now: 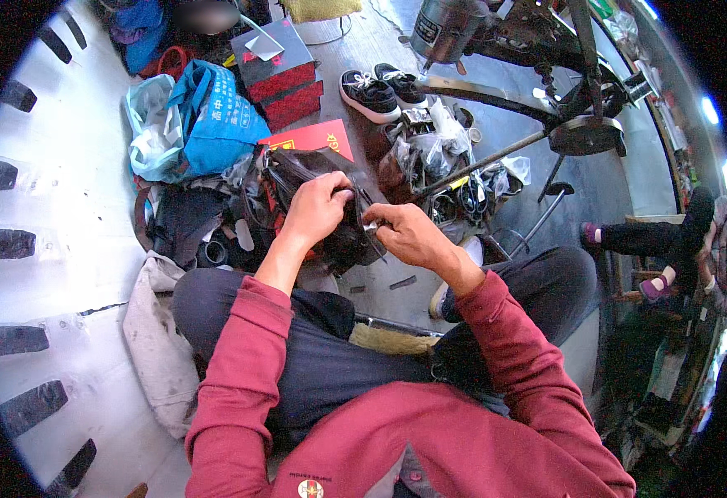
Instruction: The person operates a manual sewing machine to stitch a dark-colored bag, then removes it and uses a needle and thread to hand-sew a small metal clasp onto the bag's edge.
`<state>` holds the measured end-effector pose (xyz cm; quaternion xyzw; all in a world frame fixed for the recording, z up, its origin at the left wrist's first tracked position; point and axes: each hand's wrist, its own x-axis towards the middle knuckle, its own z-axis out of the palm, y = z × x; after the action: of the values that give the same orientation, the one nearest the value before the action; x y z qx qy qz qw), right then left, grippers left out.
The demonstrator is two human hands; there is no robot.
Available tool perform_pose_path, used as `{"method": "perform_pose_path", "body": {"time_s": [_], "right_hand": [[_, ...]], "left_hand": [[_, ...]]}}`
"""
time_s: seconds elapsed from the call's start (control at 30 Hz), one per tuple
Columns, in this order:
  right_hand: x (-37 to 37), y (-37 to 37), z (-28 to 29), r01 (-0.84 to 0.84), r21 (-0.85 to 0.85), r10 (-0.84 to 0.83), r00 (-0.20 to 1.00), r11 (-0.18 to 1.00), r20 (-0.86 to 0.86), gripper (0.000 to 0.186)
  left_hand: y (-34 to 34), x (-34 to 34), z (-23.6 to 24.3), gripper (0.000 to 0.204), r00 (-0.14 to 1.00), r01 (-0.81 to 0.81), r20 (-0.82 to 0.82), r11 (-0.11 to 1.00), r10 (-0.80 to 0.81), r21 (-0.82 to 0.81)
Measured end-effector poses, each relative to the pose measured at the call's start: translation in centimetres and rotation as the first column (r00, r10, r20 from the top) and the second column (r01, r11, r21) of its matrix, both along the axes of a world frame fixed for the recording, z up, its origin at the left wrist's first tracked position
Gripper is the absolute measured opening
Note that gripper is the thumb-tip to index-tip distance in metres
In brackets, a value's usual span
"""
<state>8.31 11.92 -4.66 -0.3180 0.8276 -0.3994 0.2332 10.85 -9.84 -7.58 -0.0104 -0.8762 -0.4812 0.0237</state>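
My left hand point(318, 212) is closed on a black bag point(301, 166) of glossy, creased material in front of me, its fingers at the upper edge. Just to its right, my right hand point(409, 236) is pinched at the bag's right edge on a small pale piece point(370, 222), too small to make out. Behind the bag lies a red box point(326, 133), partly hidden by it. Dark items point(181, 224) are heaped beside the bag on the left.
Blue tote bags point(214, 116), stacked boxes point(276, 66), black sneakers point(363, 95) and plastic-wrapped items point(434, 137) surround the bag. A metal machine point(587, 133) on a stand is at upper right. Another person's legs point(637, 234) show at right. Dark strips point(2, 245) line the pale left surface.
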Motion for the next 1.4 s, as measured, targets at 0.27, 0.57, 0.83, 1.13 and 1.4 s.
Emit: {"method": "perform_pose_path", "body": {"time_s": [0.27,0.57,0.83,1.13,1.4], "right_hand": [[-0.2,-0.1,0.0,0.061,-0.044,-0.057,0.994,0.997,0.096,0.04],[-0.3,-0.6,0.0,0.026,0.098,0.011,0.933,0.995,-0.359,0.041],[-1.6,-1.5,-0.4,0.096,-0.104,-0.104,0.992,0.99,-0.077,0.016],[2.6,-1.0,-0.2,0.058,-0.156,-0.094,0.968,0.986,-0.231,0.027],[5.1,2.4,0.6,0.217,-0.101,-0.222,0.974,0.971,-0.046,0.057]], "left_hand": [[-0.3,-0.7,0.0,0.018,0.999,-0.038,0.015,0.999,0.038,-0.002],[-0.3,-0.8,0.2,0.018,0.992,-0.119,-0.039,0.992,0.12,0.035],[-0.1,-0.4,-0.4,0.02,0.974,-0.188,-0.104,0.975,0.2,0.117],[1.1,3.6,0.3,0.033,0.972,-0.235,0.019,0.962,0.235,0.141],[1.1,0.8,-2.3,0.015,0.992,-0.102,0.072,0.994,0.104,-0.024]]}}
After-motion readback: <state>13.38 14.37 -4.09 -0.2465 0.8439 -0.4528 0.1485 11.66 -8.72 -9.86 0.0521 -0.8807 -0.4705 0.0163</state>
